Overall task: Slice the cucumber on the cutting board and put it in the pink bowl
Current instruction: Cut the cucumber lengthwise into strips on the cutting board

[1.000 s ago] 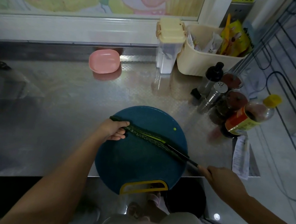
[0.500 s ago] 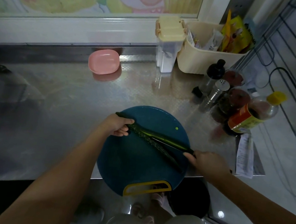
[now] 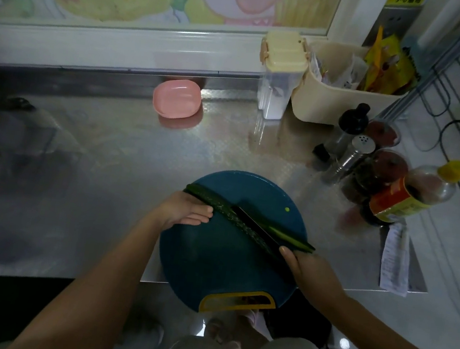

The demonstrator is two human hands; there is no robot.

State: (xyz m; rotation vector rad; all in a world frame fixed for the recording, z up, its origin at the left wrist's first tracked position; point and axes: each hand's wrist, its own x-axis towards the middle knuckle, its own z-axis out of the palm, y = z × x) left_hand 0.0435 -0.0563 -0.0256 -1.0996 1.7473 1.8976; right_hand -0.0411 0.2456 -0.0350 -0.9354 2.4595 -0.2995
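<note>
— Two hands are at work over the shiny steel counter (image 3: 93, 156); what sits furthest left?

— A small pink oval plastic bowl (image 3: 176, 98), at the back by the wall. It is well apart from the round dark-blue cutting board (image 3: 211, 265), whose yellow handle slot overhangs the counter's front edge.

— And the person's left hand (image 3: 185, 212)?

— It rests on the board's upper left and holds the long dark-green cucumber (image 3: 218, 206) near its left end, fingers curled against it.

— How does the cucumber lie?

— Flat on the board. Its long axis slants from far left to near right. One tip pokes out past the left hand toward the board's far-left rim, and the other points at the right rim. The right part is split lengthwise into two strips.

— Where is the knife?

— The dark-bladed knife (image 3: 257, 227) sits in that split. Its blade runs along the cucumber's length, with the tip toward the left hand. The right hand (image 3: 310, 269) is closed round the handle at the board's right edge, so the handle is hidden.

— What is further right?

— A clear canister with a cream lid (image 3: 281, 64) and a cream plastic basket (image 3: 320, 98) of packets stand at the back. Nearer are a metal shaker (image 3: 354, 152), dark jars (image 3: 381, 168) and a yellow-capped bottle (image 3: 413, 192). A paper receipt (image 3: 396, 255) lies beside them.
</note>
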